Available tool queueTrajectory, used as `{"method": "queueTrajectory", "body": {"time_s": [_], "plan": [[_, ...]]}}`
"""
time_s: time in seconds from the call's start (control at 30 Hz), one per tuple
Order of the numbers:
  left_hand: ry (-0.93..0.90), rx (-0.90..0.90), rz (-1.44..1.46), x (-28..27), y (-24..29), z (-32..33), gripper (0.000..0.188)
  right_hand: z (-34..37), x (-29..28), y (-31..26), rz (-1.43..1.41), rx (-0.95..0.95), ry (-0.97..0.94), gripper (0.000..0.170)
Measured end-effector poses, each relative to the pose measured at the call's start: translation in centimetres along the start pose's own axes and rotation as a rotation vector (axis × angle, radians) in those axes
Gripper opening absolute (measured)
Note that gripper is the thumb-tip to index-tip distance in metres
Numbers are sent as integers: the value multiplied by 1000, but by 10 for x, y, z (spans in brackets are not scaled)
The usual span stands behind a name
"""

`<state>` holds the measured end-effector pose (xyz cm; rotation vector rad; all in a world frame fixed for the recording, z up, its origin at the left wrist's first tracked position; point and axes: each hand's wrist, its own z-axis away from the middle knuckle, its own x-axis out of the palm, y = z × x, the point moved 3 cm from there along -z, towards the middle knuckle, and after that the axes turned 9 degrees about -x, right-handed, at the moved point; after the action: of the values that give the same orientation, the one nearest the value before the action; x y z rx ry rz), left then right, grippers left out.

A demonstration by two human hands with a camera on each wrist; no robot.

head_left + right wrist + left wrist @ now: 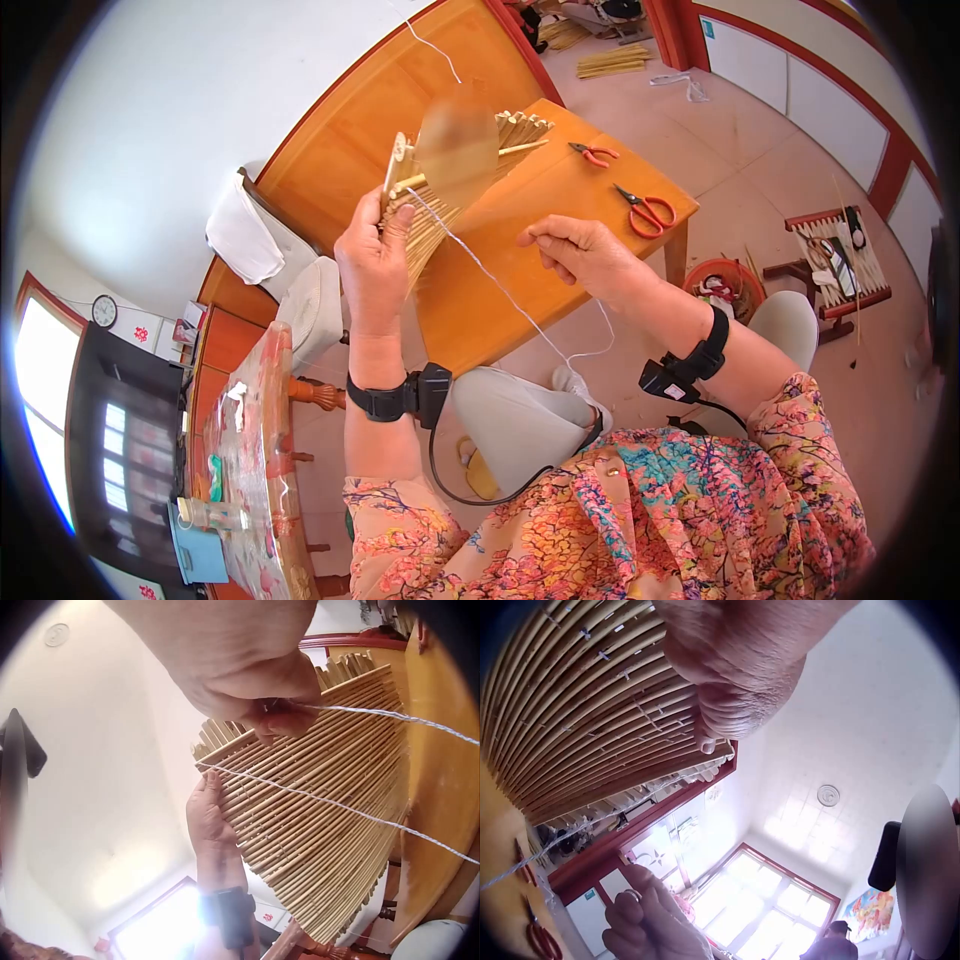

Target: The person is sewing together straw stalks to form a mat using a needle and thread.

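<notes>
A fan-shaped mat of thin sticks (pixel 322 802), tied together with string, is held upright over the wooden table (pixel 480 320). My left hand (pixel 375 260) grips it at one corner, with the thumb on the near face. From that corner runs a white string (pixel 490 270), which droops below the table edge and loops back up to my right hand (pixel 580 250). In the right wrist view the bent fingers of that hand pinch the string, apart from the mat. Rows of small string ties cross the sticks (pixel 592 727) in the left wrist view.
Red-handled scissors (pixel 650 212) and red-handled pliers (pixel 595 155) lie toward the table's right end. A red basket (pixel 745 280) stands on the floor beside a low stool (pixel 835 262) bearing tools. A bundle of sticks (pixel 612 62) lies farther back. Another table (pixel 255 430) is at left.
</notes>
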<state>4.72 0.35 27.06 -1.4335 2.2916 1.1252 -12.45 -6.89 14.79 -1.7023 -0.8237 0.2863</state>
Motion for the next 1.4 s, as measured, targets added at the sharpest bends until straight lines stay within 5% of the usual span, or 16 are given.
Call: {"method": "queueTrajectory", "body": {"time_s": [0.17,0.27,0.37,0.57,0.8,1.1,1.4], "plan": [[13,-27,52,-11,-2,-9,19,-10,4,-27,338,-572,-37,18],[16,-41,56,-10,-2,-9,19,-13,12,-45,86,-357,-20,17],[9,-48,74,-9,-1,-7,19,-28,20,-53,2,-501,-76,13],[1,-28,36,-5,4,-5,20,-33,39,-77,82,-360,-63,8],[10,-16,-12,-5,8,2,23,-32,39,-71,18,-433,-62,7],[49,-57,57,-9,9,27,21,-4,39,-69,78,-221,-135,5],[94,-92,26,-16,13,36,22,10,47,-67,129,-362,-148,14]]}}
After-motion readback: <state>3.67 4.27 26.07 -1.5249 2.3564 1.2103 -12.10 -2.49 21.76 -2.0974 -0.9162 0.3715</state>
